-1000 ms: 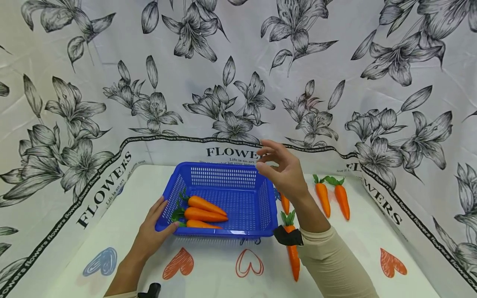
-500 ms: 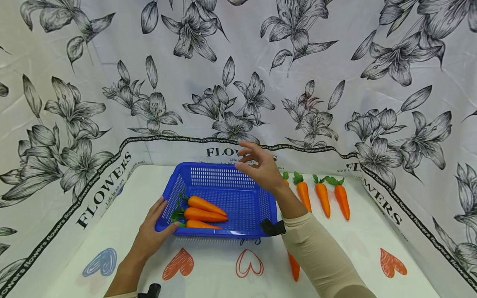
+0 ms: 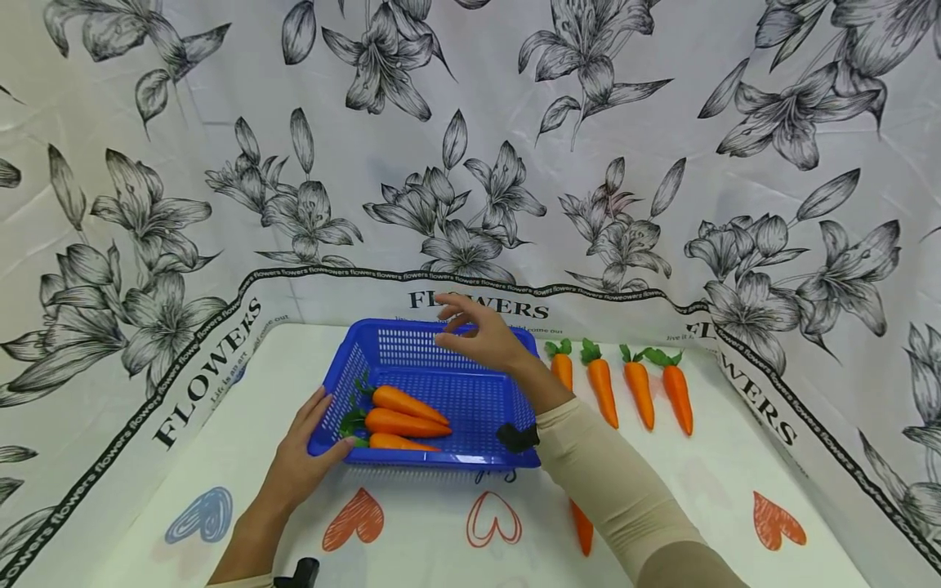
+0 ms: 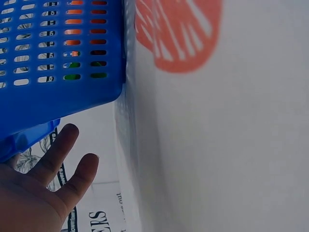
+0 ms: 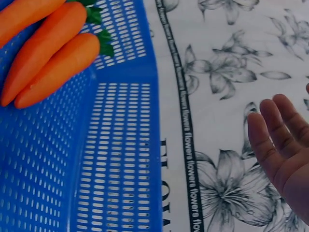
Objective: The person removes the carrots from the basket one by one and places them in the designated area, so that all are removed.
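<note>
**Operator:** What is the left hand doing?

**Observer:** Your left hand (image 3: 297,465) holds the blue basket (image 3: 441,459) at its near left corner, thumb over the near rim and fingers against the left side. In the left wrist view, two of your fingers (image 4: 79,180) stand straight and spread, apart from the basket wall.

**Operator:** And the right?

**Observer:** Your right hand (image 3: 485,336) has hold of nothing. It is raised, seen against the far right part of the basket, its fingers loosely bent and the thumb well clear of them. The right wrist view shows the fingers apart from the basket rim.

**Operator:** Where are the carrots?

**Observer:** Inside the basket, three carrots (image 3: 404,423) lie side by side at the left, green tops toward your left hand. Right of the basket, four carrots (image 3: 602,389) form a row on the white table (image 3: 706,506), tops pointing away from you; your right arm covers the lower end of the leftmost. A fifth carrot (image 3: 581,529) shows only its tip, below your beige sleeve (image 3: 610,482).

**Operator:** What surrounds them?

**Observer:** A red heart (image 3: 354,520) and others are printed on the tabletop before you; a flowered cloth (image 3: 412,196) hangs behind.
</note>
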Demonstrator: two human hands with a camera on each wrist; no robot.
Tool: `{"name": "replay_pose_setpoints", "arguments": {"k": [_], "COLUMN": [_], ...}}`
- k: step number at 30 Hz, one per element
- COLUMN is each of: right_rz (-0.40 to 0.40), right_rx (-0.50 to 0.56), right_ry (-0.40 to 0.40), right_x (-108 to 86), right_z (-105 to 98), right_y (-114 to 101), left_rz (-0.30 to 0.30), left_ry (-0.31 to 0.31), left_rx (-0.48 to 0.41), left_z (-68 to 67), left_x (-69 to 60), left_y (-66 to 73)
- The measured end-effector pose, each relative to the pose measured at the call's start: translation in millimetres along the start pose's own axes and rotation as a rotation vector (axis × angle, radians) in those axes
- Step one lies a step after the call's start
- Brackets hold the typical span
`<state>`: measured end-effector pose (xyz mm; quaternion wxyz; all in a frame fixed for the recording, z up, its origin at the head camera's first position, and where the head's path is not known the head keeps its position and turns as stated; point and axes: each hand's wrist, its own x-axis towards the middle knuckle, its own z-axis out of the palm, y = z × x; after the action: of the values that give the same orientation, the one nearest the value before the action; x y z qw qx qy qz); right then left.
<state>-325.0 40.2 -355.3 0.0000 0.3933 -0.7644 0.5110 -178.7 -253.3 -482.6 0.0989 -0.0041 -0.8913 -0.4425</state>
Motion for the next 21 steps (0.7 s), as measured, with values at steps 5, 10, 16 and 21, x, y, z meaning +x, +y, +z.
{"name": "replay_pose_setpoints", "arguments": {"k": [5,10,16,21], "right_rz": [0.015,0.030,0.097,0.141], "right_rx": [-0.014,-0.043,-0.117,-0.131], "right_ry": [-0.080,-0.184,-0.280,-0.354], "right_x": [5.8,12.5,16.4,19.5], "right_z": [7,17,31,44], "right_y": [12,24,32,44], "left_rz": [-0.001,-0.002,-0.004,-0.003], "left_ry": [-0.002,0.003,0.004,0.010], "left_rx": [0.001,0.011,0.007,0.006], "left_z": [-0.3,-0.9,-0.1,0.9], "left_x": [0.5,0.2,0.5,-0.2], "left_y": [0.8,-1.2,-1.2,0.6]}}
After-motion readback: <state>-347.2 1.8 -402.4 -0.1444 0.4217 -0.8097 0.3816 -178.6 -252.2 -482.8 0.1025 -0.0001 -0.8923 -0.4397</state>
